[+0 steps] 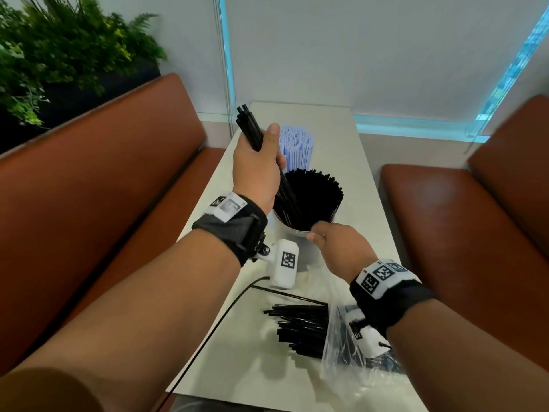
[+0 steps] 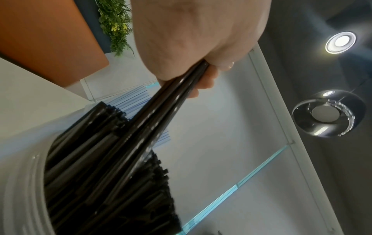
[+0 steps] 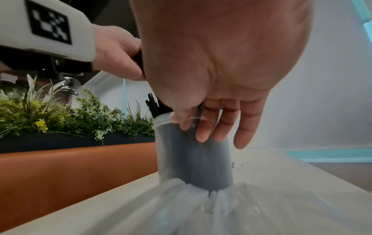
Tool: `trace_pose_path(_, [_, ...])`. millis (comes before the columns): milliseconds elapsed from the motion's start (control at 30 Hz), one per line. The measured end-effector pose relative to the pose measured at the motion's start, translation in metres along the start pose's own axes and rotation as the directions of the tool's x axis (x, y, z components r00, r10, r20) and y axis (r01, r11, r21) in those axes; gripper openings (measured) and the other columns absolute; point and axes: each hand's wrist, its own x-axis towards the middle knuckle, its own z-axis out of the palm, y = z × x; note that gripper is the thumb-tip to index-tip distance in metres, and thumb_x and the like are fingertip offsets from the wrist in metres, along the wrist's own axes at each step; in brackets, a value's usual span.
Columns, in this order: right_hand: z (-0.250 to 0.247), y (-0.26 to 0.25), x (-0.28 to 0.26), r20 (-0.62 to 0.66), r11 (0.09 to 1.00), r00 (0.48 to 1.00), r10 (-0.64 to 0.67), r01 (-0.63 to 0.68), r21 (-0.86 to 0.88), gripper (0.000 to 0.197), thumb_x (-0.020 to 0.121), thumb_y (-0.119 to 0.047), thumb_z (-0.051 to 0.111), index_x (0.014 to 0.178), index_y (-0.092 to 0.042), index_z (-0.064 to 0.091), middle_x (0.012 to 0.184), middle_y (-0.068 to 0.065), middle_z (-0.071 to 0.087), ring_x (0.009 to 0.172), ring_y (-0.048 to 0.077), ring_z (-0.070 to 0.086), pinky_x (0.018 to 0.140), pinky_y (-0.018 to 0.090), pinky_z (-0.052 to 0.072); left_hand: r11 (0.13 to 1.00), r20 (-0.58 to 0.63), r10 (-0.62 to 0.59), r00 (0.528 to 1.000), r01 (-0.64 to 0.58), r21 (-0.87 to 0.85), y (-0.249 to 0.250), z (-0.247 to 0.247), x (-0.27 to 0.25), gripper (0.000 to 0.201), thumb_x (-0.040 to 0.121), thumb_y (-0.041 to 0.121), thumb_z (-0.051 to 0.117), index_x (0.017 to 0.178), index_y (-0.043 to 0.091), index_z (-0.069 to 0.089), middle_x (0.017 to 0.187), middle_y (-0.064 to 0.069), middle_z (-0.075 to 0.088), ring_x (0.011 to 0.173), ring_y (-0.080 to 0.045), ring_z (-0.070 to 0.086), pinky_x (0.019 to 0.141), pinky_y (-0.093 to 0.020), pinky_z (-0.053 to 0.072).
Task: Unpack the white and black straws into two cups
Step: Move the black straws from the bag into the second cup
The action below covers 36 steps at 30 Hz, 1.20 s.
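The long pale table (image 1: pixel 350 138) carries everything between two brown benches (image 1: pixel 98 173). At its centre stands the near cup (image 3: pixel 193 152), translucent and already crowded with black straws (image 1: pixel 315 197); directly behind it, at twelve o'clock, the white straws (image 1: pixel 297 144) fill a second cup that is itself hidden. At six o'clock a crumpled plastic bag (image 1: pixel 350 364) lies open with a loose pile of black straws (image 1: pixel 303 328) spilling from it, likely the remainder. The left hand (image 1: pixel 258 171) is curled round a small bundle (image 1: pixel 249 123) tilted toward eleven o'clock, its lower ends dipping into the cup, apparently feeding them in. The right hand (image 1: pixel 335 242) pinches the cup's rim, probably to steady it. Only the right wrist view shows that grip: thumb at the rim, fingers (image 3: pixel 221 127) pressed on the outer wall. Only the left wrist view shows the bundle's ends among the packed straws.
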Motion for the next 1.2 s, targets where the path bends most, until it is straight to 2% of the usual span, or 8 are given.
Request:
trace_pose_path(233, [0.001,0.002,-0.003,-0.034,0.994,0.997,-0.072,0.069,-0.080,0.021,0.106,-0.034,0.042,0.107,-0.025,0.061,0.098,-0.002,0.061,0.093,0.029,0.055,0.066,0.034,0.041,0.747,0.382,-0.058,0.922,-0.214,0.630,-0.044,-0.014,-0.016,0.034,0.086,0.046,0.071,0.071,0.017,0.062,0.075,0.001,0.067,0.080,-0.015,0.066,0.072,-0.034,0.051])
trace_pose_path(367, [0.003,0.004,-0.002,-0.037,0.997,0.997,-0.065,0.064,-0.046,0.019,0.107,-0.038,0.039,0.092,-0.032,0.050,0.080,-0.014,0.046,0.087,0.024,0.050,0.058,0.030,0.030,0.767,0.423,-0.083,0.902,-0.214,0.605,-0.050,-0.026,-0.018,0.021,0.079,0.042,0.080,0.075,0.030,0.063,0.098,-0.007,0.066,0.103,-0.030,0.062,0.095,-0.049,0.050])
trace_pose_path(500, [-0.003,-0.003,-0.010,-0.128,0.969,0.971,-0.200,0.176,-0.175,0.003,0.097,-0.024,0.065,0.094,-0.024,0.067,0.079,-0.012,0.053,0.074,0.022,0.058,0.051,0.020,0.017,0.810,0.394,-0.023,0.919,-0.214,0.546,-0.043,-0.031,-0.011,0.074,0.069,0.066,0.075,0.130,0.033,0.048,0.132,0.011,0.039,0.122,0.001,0.043,0.105,-0.014,0.035])
trace_pose_path(567, [-0.001,-0.003,-0.007,-0.126,0.986,0.983,-0.131,0.115,-0.122,0.015,0.104,-0.034,0.051,0.098,-0.027,0.063,0.087,-0.010,0.056,0.082,0.023,0.055,0.053,0.025,0.024,0.778,0.415,0.102,0.904,-0.332,0.533,-0.038,-0.028,-0.009,0.085,0.077,0.069,0.064,0.146,0.028,0.035,0.141,0.013,0.033,0.131,0.003,0.034,0.105,-0.003,0.022])
trace_pose_path(833, [0.006,0.001,-0.005,-0.071,0.999,0.997,0.041,-0.042,-0.023,0.027,0.104,-0.045,0.035,0.117,-0.035,0.057,0.102,-0.008,0.062,0.090,0.017,0.044,0.063,0.034,0.036,0.297,0.797,-0.024,0.604,-0.757,0.582,-0.052,-0.025,-0.033,0.068,0.099,0.051,0.052,0.150,0.007,0.041,0.156,-0.012,0.038,0.146,-0.026,0.028,0.121,-0.045,0.022])
trace_pose_path(933, [0.009,0.002,-0.005,-0.089,0.999,0.995,0.041,-0.043,-0.018,0.025,0.102,-0.047,0.035,0.115,-0.035,0.054,0.099,-0.009,0.060,0.087,0.016,0.042,0.062,0.034,0.035,0.286,0.780,0.133,0.612,-0.777,0.561,-0.049,-0.023,-0.036,0.066,0.097,0.052,0.049,0.144,0.005,0.048,0.152,-0.014,0.041,0.141,-0.026,0.031,0.120,-0.043,0.021])
trace_pose_path(1067, [0.009,0.004,-0.005,-0.097,0.999,0.995,0.025,-0.029,-0.040,0.019,0.104,-0.038,0.040,0.113,-0.032,0.055,0.100,-0.009,0.061,0.088,0.018,0.044,0.061,0.035,0.037,0.160,0.783,-0.095,0.615,-0.767,0.622,-0.050,-0.021,-0.047,0.066,0.103,0.053,0.038,0.156,0.015,0.029,0.164,-0.008,0.024,0.152,-0.026,0.016,0.124,-0.045,0.010])
trace_pose_path(1200, [0.009,0.000,-0.008,-0.105,0.999,0.994,0.026,-0.029,-0.023,0.027,0.104,-0.041,0.035,0.118,-0.029,0.054,0.103,-0.004,0.062,0.090,0.020,0.050,0.064,0.036,0.041,0.350,0.745,0.138,0.653,-0.736,0.580,-0.032,-0.029,-0.052,0.055,0.096,0.047,0.055,0.143,0.017,0.052,0.150,-0.006,0.043,0.138,-0.025,0.039,0.116,-0.045,0.028])
